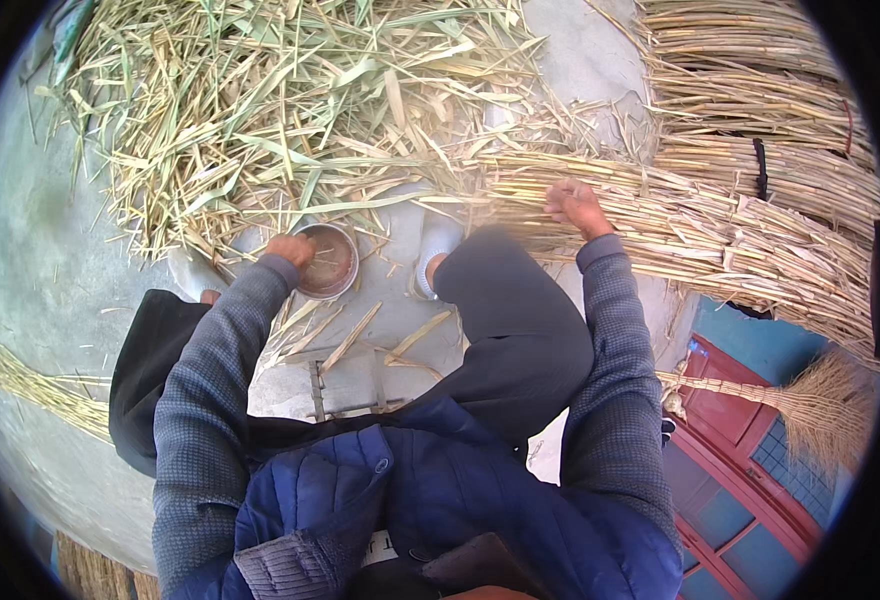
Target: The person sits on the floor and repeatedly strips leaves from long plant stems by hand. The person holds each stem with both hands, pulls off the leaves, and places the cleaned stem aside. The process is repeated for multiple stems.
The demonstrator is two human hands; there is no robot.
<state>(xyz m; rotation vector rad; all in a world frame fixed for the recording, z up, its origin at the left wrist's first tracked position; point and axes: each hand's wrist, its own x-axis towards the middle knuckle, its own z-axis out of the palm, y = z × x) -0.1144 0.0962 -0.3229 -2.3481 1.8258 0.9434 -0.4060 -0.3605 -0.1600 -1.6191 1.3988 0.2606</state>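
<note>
My left hand [292, 250] is closed on the near-left rim of a round metal bowl [344, 284]. The bowl's inside looks brownish; what it holds is hard to make out. My right hand [577, 207] is over a long bundle of dry reed stalks [700, 225] on the right, its fingers loosely bent and partly apart, with no object visible in them. Whether it touches the stalks I cannot tell. The left end of the bundle, beside my knee, is blurred.
A heap of green and straw-coloured leaves [290, 110] covers the ground ahead. More tied reed bundles [750, 60] lie at far right. A twig broom [820, 405] rests near a red-framed door [725, 440]. Thin stalks [45, 390] lie at left.
</note>
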